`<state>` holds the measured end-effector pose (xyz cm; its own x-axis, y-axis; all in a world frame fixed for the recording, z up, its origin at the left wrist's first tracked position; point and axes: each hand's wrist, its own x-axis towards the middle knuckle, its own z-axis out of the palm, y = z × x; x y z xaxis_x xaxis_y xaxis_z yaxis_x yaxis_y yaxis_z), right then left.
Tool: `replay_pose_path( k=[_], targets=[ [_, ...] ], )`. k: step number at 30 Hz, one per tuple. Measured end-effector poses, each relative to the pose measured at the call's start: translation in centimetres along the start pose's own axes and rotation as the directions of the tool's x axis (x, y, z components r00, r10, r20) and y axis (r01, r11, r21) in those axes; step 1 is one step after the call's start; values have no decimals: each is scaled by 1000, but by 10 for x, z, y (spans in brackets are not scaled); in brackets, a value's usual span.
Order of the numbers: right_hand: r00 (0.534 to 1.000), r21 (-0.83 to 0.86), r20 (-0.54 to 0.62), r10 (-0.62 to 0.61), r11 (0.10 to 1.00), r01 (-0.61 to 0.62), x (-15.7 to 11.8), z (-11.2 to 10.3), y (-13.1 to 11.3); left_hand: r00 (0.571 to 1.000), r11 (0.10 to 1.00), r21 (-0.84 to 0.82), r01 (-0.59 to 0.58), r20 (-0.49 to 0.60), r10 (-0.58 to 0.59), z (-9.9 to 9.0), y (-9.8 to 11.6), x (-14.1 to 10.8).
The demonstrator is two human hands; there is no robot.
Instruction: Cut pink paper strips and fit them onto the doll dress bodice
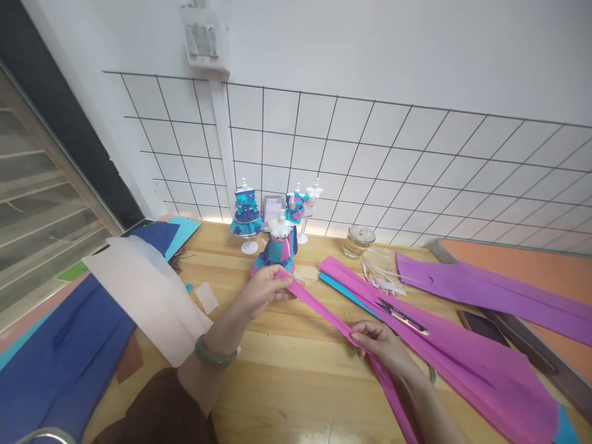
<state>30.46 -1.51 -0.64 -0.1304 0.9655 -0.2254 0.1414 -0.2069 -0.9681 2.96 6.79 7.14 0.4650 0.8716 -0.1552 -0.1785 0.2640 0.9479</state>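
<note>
The pink strip (322, 309) slants from far left to near right above the table (277, 370), its far end pinched by the left hand (263, 288), the right hand's (378, 346) fingers gripping it nearer.

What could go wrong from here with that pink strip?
The pink strip, pinched at two spots, might tear if the left grip and right grip pull hard. The left grip might also bump the dressed mannequin just beyond it. The snips, lying on the pink sheet, might slide if it shifts.

Wooden table (277, 357) — glass (358, 242), pink sheet (481, 364), small mannequins (246, 213)
</note>
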Motion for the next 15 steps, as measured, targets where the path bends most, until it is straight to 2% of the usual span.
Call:
replay_pose_path(
  k=[3, 6, 9, 12, 15],
  targets=[
    [1000, -17, -10, -17, 1000, 17, 1, 5, 0, 999, 996, -77, 38, 21, -36, -1, -2, 1],
    [998, -18, -59, -32, 999, 31, 1, 9, 3, 1000, 998, -62, 28, 2, -28, 1, -3, 0],
    [998, -57, -32, -55, 997, 53, -1, 10, -1, 1000, 1000, -18, 19, -6, -19, 6, -2, -2],
    [994, -94, 45, -103, 990, 107, -4, 14, -19, 1000, 999, 43, 5, -12, -5, 15, 1, -6],
    [984, -103, 107, -140, 983, 151, -5, 27, -44, 1000, 997, 71, -10, 17, 9, 23, 4, -13]
  ],
)
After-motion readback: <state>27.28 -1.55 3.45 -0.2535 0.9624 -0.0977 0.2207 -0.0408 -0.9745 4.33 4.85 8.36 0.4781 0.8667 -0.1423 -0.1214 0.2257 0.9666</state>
